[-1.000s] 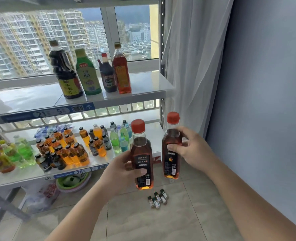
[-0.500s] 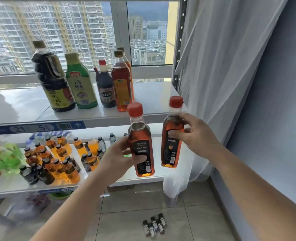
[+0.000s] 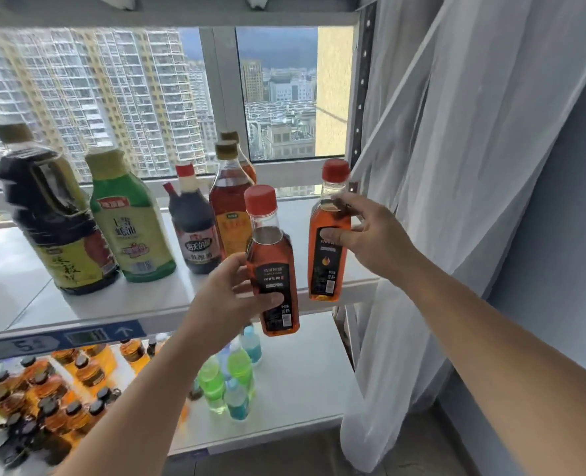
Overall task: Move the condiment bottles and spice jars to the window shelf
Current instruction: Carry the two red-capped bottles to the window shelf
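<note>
One red-capped oil bottle point(image 3: 273, 269), gripped by the left hand point(image 3: 226, 300), and a second oil bottle point(image 3: 327, 250), gripped by the right hand point(image 3: 374, 235), have risen to the front edge of the window shelf point(image 3: 161, 298). Placing seems to be in hand; next, both need setting upright on bare shelf beside the standing sauce bottles point(image 3: 193, 231).
</note>
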A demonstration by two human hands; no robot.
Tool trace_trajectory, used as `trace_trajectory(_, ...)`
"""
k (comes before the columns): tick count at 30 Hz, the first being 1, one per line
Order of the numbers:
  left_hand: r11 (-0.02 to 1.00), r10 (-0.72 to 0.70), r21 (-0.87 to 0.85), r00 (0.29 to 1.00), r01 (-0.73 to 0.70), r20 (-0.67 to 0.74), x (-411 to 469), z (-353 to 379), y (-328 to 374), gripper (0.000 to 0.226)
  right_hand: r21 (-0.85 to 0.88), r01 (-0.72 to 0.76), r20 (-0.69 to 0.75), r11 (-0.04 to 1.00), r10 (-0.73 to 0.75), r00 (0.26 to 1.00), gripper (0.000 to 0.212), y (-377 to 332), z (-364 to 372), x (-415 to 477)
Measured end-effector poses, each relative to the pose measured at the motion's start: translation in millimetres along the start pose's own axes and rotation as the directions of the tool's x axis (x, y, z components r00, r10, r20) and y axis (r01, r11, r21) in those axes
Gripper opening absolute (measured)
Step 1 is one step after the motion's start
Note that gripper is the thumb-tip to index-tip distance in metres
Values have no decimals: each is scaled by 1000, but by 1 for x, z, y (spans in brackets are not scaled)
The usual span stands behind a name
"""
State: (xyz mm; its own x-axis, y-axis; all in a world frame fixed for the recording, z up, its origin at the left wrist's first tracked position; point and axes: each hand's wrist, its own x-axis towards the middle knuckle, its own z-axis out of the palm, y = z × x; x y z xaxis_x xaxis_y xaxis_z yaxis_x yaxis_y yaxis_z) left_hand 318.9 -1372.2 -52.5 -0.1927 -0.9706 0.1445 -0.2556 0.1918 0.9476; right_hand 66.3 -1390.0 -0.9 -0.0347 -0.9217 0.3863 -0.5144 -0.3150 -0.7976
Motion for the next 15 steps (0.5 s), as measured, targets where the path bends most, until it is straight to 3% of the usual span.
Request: trace_trajectory(15,999,27,39,993,-23,-111,42,-14,-7,54,68,-40,69,997,35,997,61,17,47,102)
